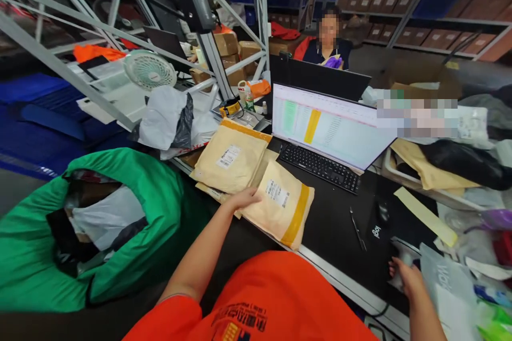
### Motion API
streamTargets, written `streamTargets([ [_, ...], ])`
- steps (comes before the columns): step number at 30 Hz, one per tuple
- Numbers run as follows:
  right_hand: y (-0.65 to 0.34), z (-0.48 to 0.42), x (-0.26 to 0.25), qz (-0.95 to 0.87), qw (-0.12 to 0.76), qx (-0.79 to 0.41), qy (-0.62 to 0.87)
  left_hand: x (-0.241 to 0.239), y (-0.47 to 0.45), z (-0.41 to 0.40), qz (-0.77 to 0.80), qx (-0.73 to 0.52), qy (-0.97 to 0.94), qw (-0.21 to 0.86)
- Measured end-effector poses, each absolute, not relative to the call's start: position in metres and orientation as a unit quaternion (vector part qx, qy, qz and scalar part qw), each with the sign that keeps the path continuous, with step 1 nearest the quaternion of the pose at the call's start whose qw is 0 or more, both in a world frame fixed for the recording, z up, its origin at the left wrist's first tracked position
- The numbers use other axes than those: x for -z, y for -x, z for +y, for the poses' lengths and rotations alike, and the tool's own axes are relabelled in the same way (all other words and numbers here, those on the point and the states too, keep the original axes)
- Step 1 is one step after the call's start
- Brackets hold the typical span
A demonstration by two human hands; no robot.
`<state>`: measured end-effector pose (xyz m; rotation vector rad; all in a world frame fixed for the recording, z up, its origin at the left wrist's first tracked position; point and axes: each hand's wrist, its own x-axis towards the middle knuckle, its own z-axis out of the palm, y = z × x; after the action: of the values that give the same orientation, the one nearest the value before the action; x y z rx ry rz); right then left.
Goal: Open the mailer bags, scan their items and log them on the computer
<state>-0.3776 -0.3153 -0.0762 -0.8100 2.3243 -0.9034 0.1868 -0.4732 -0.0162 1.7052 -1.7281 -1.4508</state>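
Observation:
My left hand (245, 198) is closed on the left edge of a yellow padded envelope (299, 216), which carries a white label and a brown tape strip. Beside it, under my left wrist's far side, another labelled padded envelope (212, 162) lies on a small stack at the table's left edge. On the right, my right hand (406, 276) has its fingers curled around a small grey item (407, 251); its exact kind is hard to make out. A clear plastic bag (434, 272) with printed letters lies right next to that hand.
A monitor (332, 127), keyboard (320, 166), mouse (383, 212) and pen-like tool (357, 229) are on the black table. An open green sack (160, 197) holding packages stands left. A crate (436, 186) of packages sits right. Another person (328, 53) is behind the monitor.

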Motion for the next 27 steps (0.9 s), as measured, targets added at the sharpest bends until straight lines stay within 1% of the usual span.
streamTargets([
  [2, 0.365, -0.323, 0.069, 0.825, 0.343, 0.351, 0.281, 0.026, -0.18, -0.477, -0.601, 0.432, -0.654, 0.153],
  [5, 0.315, -0.338, 0.036, 0.708, 0.518, 0.375, 0.301, 0.034, -0.176, -0.476, -0.593, 0.355, -0.705, 0.161],
  [7, 0.266, -0.353, 0.007, 0.643, 0.583, 0.341, 0.361, 0.034, -0.174, -0.471, -0.596, 0.319, -0.718, 0.169],
  [9, 0.22, -0.37, -0.021, 0.586, 0.625, 0.281, 0.432, 0.029, -0.169, -0.464, -0.609, 0.3, -0.713, 0.176],
  [11, 0.185, -0.386, -0.041, 0.537, 0.636, 0.244, 0.497, 0.021, -0.164, -0.457, -0.622, 0.287, -0.704, 0.184],
  [14, 0.161, -0.402, -0.052, 0.492, 0.634, 0.233, 0.55, 0.01, -0.157, -0.445, -0.662, 0.257, -0.673, 0.208],
  [18, 0.164, -0.407, -0.049, 0.473, 0.636, 0.222, 0.568, 0.001, -0.149, -0.429, -0.703, 0.231, -0.634, 0.227],
  [23, 0.188, -0.4, -0.034, 0.51, 0.63, 0.219, 0.543, -0.006, -0.14, -0.423, -0.686, 0.22, -0.664, 0.199],
  [25, 0.21, -0.394, -0.02, 0.556, 0.602, 0.236, 0.522, -0.005, -0.137, -0.423, -0.665, 0.212, -0.694, 0.177],
  [27, 0.244, -0.384, 0.002, 0.642, 0.536, 0.25, 0.487, 0.0, -0.135, -0.423, -0.641, 0.201, -0.725, 0.15],
])
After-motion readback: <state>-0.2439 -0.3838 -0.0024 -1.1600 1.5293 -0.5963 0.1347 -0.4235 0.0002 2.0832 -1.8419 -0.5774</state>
